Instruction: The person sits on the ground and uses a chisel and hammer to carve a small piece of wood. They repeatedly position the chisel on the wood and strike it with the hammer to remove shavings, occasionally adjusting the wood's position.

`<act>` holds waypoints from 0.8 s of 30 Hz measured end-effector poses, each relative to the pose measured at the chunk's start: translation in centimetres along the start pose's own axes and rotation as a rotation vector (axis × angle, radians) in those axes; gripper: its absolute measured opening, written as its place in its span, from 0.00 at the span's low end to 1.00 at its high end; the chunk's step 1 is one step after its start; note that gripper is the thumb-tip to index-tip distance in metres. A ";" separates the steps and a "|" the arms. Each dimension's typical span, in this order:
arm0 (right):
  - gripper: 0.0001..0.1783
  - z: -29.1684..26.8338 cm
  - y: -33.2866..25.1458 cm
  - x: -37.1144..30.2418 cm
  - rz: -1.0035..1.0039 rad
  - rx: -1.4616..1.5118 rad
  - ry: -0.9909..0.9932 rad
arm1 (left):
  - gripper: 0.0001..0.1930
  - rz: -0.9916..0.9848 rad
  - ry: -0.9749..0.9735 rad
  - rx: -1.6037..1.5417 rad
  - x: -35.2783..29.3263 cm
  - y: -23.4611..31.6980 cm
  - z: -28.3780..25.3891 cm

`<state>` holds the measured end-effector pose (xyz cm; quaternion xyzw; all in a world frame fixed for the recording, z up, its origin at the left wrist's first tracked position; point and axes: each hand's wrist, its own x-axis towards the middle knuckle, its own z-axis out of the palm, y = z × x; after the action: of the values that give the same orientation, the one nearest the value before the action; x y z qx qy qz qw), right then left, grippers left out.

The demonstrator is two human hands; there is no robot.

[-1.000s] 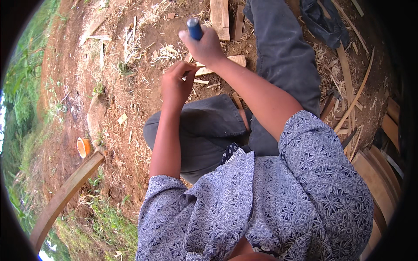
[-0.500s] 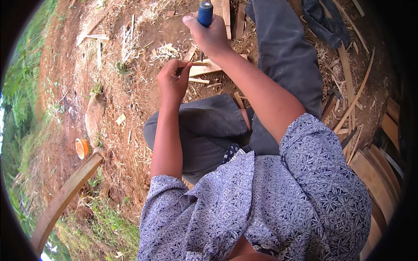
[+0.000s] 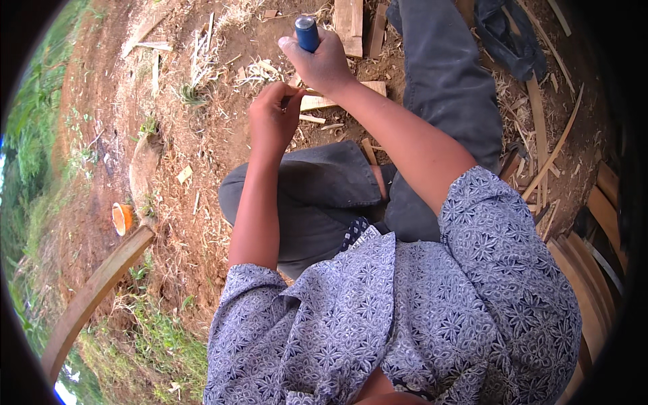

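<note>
My right hand (image 3: 328,66) is wrapped round the blue handle of a chisel (image 3: 308,38), which stands upright with its metal-capped end upward. The blade is hidden beneath my fist. Just to the left and nearer, my left hand (image 3: 275,116) pinches a thin strip of wood (image 3: 311,92), its end close under the right fist. Below both hands a pale flat piece of wood (image 3: 372,88) lies on the ground. Whether the blade touches the strip cannot be seen.
Wood shavings (image 3: 262,70) and offcuts litter the dirt. Boards (image 3: 349,25) lie beyond my hands. My outstretched leg (image 3: 445,74) is at right, near a dark plastic bag (image 3: 509,40). Stacked planks (image 3: 580,277) stand lower right; an orange bowl (image 3: 122,219) and a beam (image 3: 101,290) are left.
Both hands have shifted: the right, with the chisel, slightly left, and the left hand slightly farther away. The chisel's handle tilts a bit differently, and less of the wood strip shows.
</note>
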<state>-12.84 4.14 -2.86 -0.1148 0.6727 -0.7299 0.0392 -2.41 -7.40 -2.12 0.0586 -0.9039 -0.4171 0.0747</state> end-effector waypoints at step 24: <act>0.18 -0.2 -0.9 1.1 0.073 0.124 0.062 | 0.07 0.015 0.015 -0.084 -0.3 -0.4 -0.2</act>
<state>-13.86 4.19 -1.84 -0.0651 0.6309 -0.7713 0.0520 -2.04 -7.71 -2.30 0.0517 -0.8854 -0.4537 0.0871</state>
